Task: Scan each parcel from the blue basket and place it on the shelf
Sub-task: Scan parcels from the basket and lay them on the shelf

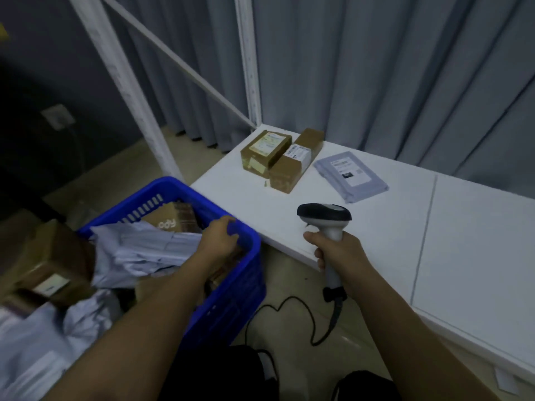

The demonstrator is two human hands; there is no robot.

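The blue basket stands on the floor at lower left, filled with grey mailer bags and brown cardboard boxes. My left hand reaches into its right side, fingers curled down among the parcels; what it grips is hidden. My right hand holds a corded barcode scanner upright over the shelf's front edge. On the white shelf lie two brown boxes side by side and a flat grey mailer.
White shelf uprights and a diagonal brace rise at the back left, grey curtains behind. The scanner cable loops on the floor between basket and shelf. More boxes and bags pile at the far left.
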